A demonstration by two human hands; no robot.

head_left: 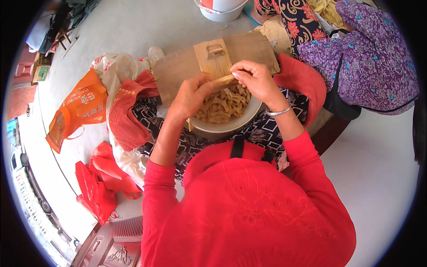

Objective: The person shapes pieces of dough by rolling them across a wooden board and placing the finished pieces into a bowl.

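Yellowish strip is closely pinched by left hand and right hand.

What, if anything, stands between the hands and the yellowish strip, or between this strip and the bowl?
Nothing visible does. The left hand and right hand both hold the yellowish strip directly, and no obstacle shows between it and the bowl.

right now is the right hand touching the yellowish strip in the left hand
Touching: the head view shows the right hand pinching the right end of the yellowish strip, with no gap visible.
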